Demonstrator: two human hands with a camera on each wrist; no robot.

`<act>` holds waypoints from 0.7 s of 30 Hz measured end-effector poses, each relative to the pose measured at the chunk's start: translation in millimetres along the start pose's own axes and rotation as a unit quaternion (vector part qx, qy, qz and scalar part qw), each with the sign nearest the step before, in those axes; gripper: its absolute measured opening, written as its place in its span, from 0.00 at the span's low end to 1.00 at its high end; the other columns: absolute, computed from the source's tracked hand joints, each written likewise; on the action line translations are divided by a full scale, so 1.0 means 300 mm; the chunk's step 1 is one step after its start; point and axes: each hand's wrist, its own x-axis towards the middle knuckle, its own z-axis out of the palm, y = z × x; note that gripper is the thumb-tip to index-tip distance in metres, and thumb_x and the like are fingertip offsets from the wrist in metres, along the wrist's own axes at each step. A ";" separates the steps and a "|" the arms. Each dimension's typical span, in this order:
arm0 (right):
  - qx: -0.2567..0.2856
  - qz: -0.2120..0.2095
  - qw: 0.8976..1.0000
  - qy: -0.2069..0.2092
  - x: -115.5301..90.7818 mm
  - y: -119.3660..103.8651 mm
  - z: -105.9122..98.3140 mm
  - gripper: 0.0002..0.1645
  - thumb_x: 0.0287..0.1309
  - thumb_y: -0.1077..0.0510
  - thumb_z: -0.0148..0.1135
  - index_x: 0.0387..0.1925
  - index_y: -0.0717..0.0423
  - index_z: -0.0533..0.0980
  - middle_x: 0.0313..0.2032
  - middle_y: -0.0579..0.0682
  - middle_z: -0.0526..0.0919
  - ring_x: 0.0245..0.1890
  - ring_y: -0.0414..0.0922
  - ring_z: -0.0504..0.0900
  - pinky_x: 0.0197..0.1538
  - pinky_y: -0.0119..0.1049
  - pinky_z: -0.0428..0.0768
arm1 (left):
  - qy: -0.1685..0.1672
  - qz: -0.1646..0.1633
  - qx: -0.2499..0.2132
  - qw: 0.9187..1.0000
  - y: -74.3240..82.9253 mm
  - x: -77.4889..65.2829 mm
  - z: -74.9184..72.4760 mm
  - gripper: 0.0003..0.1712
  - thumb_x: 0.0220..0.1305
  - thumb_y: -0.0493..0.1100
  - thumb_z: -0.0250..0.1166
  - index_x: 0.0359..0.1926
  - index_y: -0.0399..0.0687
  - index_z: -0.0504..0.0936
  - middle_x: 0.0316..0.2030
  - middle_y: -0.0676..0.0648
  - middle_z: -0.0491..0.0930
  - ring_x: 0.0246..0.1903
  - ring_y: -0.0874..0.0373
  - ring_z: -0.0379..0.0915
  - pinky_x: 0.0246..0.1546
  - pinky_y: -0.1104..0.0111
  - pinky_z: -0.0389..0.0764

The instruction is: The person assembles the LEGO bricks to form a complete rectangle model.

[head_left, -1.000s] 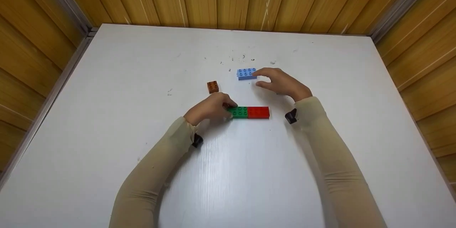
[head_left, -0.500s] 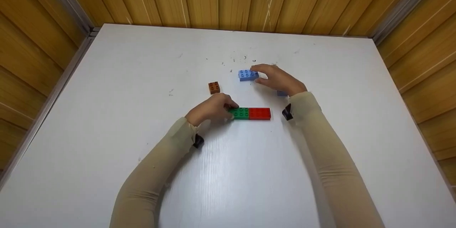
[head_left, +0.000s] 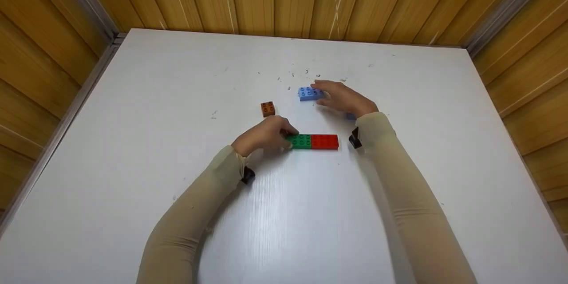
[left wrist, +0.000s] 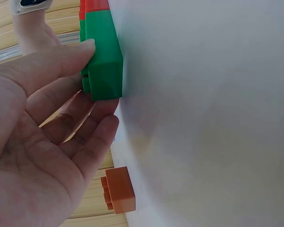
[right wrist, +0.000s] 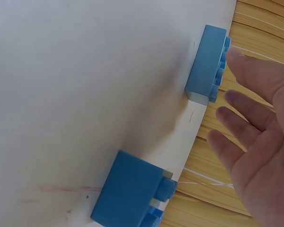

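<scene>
My left hand (head_left: 266,134) pinches the left end of a green toy building brick (head_left: 303,141), thumb on its near side. In the left wrist view, the thumb lies along the green brick (left wrist: 104,61), fingers on its other side. A red brick (head_left: 325,141) sits end to end with the green one. Farther back, my right hand (head_left: 345,98) hovers at the right end of a light blue brick (head_left: 306,93). In the right wrist view, its thumb and loosely bent fingers are beside the studs of that blue brick (right wrist: 207,61).
A small orange-brown brick (head_left: 268,108) lies just beyond my left hand. Another blue brick (head_left: 350,116), mostly hidden by my right wrist in the head view, stands near it. The white table (head_left: 284,213) reaches back to wood-patterned panels (head_left: 248,0).
My right hand has moved slightly left, its fingertips now over the far edge of the light blue brick. The second blue brick came into view beside the wrist. The left hand keeps its grip.
</scene>
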 end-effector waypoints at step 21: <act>-0.002 0.038 0.999 0.035 0.005 -0.003 0.028 0.28 0.65 0.55 0.59 0.66 0.49 0.69 0.62 0.51 0.69 0.66 0.49 0.64 0.71 0.50 0.59 | 0.004 0.018 0.007 1.000 0.004 -0.014 0.000 0.22 0.57 0.32 0.67 0.54 0.42 0.82 0.51 0.45 0.82 0.51 0.54 0.75 0.57 0.62 0.75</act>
